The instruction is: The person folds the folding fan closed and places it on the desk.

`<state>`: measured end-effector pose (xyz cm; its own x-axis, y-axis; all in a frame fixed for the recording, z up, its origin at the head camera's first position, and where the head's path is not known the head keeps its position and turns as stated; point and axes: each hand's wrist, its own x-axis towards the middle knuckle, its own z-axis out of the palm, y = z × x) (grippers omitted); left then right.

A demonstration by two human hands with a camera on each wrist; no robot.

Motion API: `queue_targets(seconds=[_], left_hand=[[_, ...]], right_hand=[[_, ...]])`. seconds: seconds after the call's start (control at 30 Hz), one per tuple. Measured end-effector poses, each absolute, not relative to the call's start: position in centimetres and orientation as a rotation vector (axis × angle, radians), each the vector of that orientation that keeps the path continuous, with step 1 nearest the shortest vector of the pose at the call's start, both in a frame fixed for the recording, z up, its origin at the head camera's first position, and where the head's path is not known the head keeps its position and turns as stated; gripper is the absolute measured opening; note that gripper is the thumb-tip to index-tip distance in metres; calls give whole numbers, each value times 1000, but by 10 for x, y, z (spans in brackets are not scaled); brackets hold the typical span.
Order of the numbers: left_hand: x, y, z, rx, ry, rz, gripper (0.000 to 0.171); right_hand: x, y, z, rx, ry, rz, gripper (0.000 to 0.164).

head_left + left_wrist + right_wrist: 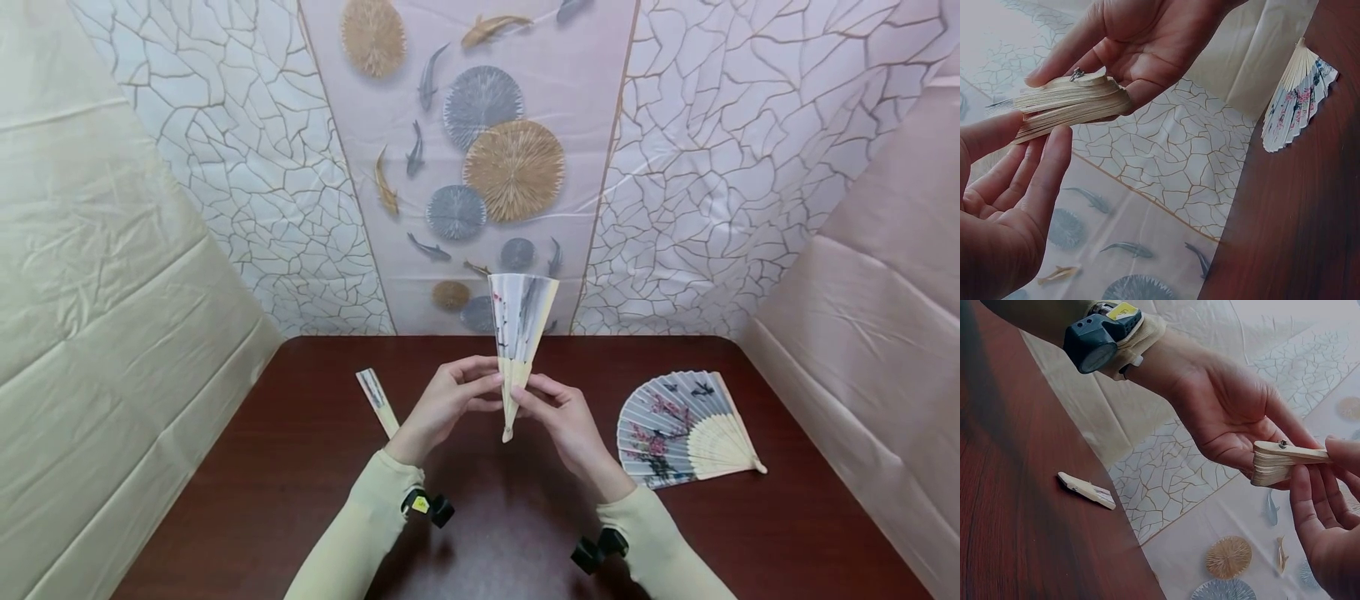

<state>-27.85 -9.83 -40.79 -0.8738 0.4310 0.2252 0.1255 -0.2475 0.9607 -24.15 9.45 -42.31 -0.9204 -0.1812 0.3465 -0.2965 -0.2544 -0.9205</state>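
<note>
Above the middle of the table, a partly spread folding fan (pixel 522 317) stands upright between both hands, its riveted end pointing down. My left hand (pixel 455 400) pinches its pale ribs from the left, and my right hand (pixel 564 417) pinches them from the right. The grey-white leaf shows dark and red painted marks. In the left wrist view the stacked ribs (pixel 1072 106) lie between the fingertips of both hands. From the right wrist view, the metal rivet (pixel 1282 444) shows at the rib end.
A spread fan with pink blossoms (pixel 660 429) lies on the right of the dark red-brown table (pixel 247 500). A folded fan (pixel 377 400) lies on the left, partly hidden behind the left wrist. Patterned cloth (pixel 225 150) hangs behind the table, with plain cloth on both sides.
</note>
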Motion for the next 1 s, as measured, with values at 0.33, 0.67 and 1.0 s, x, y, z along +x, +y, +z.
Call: queue_targets(seconds=[0.33, 0.67, 1.0], left_hand=[[-277, -99, -408, 713, 1765, 2236, 37], [-275, -98, -408, 685, 1798, 2250, 35], [-277, -99, -410, 671, 1822, 2251, 33]], right_hand=[[-242, 92, -420, 536, -1857, 2364, 41], [-241, 89, -422, 534, -1864, 2307, 39], [-244, 88, -422, 553, -1987, 2147, 38]])
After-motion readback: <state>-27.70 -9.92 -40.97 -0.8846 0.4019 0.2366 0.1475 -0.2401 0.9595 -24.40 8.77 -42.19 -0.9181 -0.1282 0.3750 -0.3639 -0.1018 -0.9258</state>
